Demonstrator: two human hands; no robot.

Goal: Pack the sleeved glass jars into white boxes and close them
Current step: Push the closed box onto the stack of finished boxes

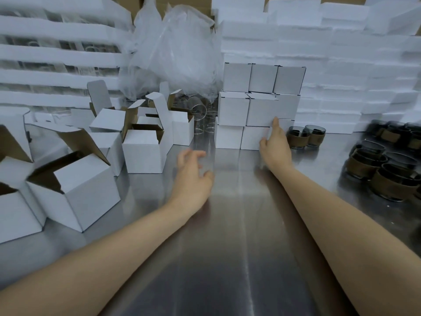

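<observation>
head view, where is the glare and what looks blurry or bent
In the head view, pale glare streaks run down the steel table; the left hand is motion-smeared while the right hand on the closed white boxes is sharper; the sleeved jars at the right edge are dark, soft and stretched by the wide lens.

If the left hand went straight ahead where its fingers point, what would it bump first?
Probably the clear glass jars, standing between the open boxes and the closed-box stack. The left hand has only bare table before them, though depth is unclear.
</observation>
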